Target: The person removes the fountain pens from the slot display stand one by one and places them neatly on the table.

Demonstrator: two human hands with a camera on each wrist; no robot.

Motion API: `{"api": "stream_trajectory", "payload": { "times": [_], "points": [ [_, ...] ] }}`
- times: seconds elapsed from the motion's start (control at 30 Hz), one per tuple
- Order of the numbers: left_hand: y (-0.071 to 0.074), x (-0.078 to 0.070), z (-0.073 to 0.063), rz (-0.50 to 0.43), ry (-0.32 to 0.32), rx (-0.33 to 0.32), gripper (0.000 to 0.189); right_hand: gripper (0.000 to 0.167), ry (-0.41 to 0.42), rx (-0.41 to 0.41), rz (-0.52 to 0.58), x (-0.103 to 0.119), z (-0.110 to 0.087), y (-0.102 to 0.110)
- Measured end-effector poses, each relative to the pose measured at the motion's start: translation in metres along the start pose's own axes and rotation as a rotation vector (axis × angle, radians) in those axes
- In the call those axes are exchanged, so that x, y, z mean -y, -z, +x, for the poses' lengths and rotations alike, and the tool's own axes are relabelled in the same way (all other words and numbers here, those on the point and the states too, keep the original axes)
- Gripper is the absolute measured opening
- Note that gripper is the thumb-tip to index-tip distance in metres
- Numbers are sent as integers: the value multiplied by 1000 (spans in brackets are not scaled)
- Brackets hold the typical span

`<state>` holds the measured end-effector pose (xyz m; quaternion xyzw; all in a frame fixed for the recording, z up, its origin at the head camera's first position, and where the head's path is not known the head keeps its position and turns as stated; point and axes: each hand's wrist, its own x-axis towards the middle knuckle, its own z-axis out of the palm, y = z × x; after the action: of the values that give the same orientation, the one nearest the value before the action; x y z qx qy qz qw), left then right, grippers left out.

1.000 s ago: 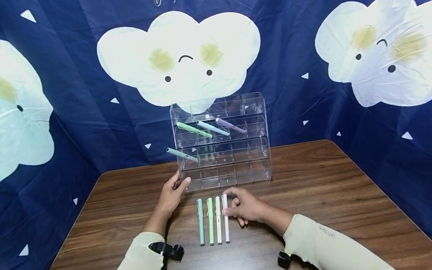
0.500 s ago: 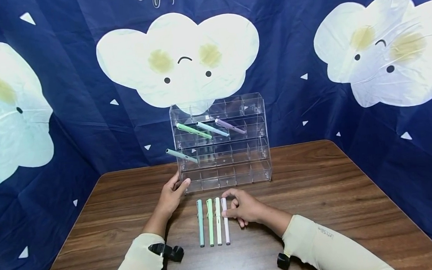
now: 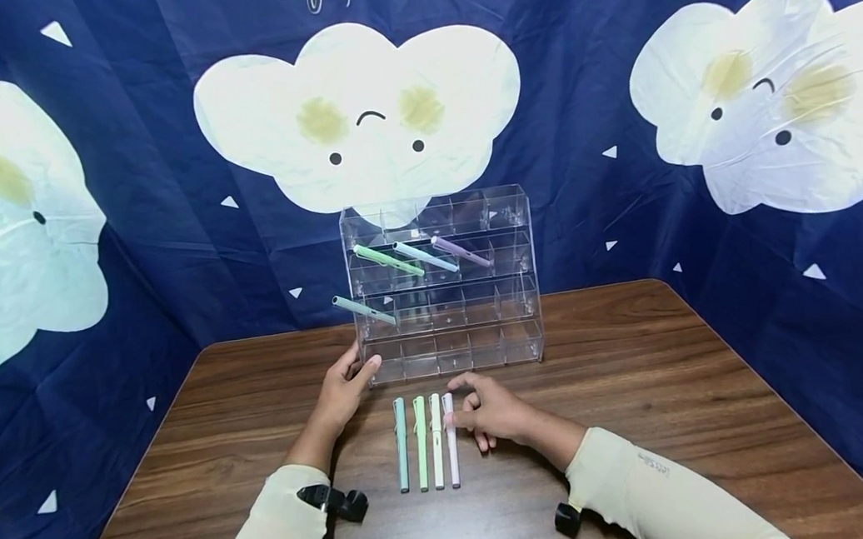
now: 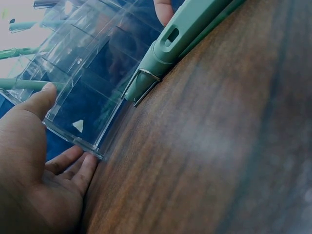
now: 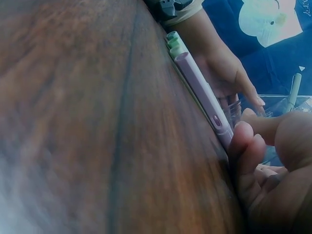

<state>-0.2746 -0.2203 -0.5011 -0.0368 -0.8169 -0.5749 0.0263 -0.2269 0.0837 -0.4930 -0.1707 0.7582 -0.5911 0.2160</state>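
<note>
The pink pen (image 3: 454,462) lies flat on the counter (image 3: 634,372), cap end away from the person, at the right end of a row with the white pen (image 3: 438,463), the light green pen (image 3: 422,458) and the teal pen (image 3: 402,459). The right hand (image 3: 494,412) is at its cap: the thumb lies over the side and the index finger bends near the tip, yet I cannot tell whether this grip pinches the pen or merely touches it. The left hand (image 3: 341,395) has its grip around the lower left corner of the clear rack (image 3: 524,344), thumb in front and fingers behind. The pink pen looks light, stiff and smooth, probably plastic; being slim, it could roll or slide under a careless push, though its clip may check the rolling. The best hold seems to be thumb and index finger across the barrel just below the cap, near the balance point; pulling on the cap or clip alone might loosen it. The white pen sits just beside it, leaving little finger room there. The rack looks rigid and perhaps brittle, so a firm but gentle hold on its corner should suit it.
</note>
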Motion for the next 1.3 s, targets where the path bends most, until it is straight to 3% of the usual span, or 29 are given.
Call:
{"api": "stream_trajectory", "payload": {
  "times": [0.2,0.6,1.3],
  "points": [
    [2,0,-1,6,-4,1,76,64,-9,0,40,6,-1,2],
    [-1,0,0,-10,-18,0,75,53,52,-30,-39,32,-5,12],
    [1,0,0,-12,-24,14,74,46,182,-117,-75,90,17,10]
  ]
}}
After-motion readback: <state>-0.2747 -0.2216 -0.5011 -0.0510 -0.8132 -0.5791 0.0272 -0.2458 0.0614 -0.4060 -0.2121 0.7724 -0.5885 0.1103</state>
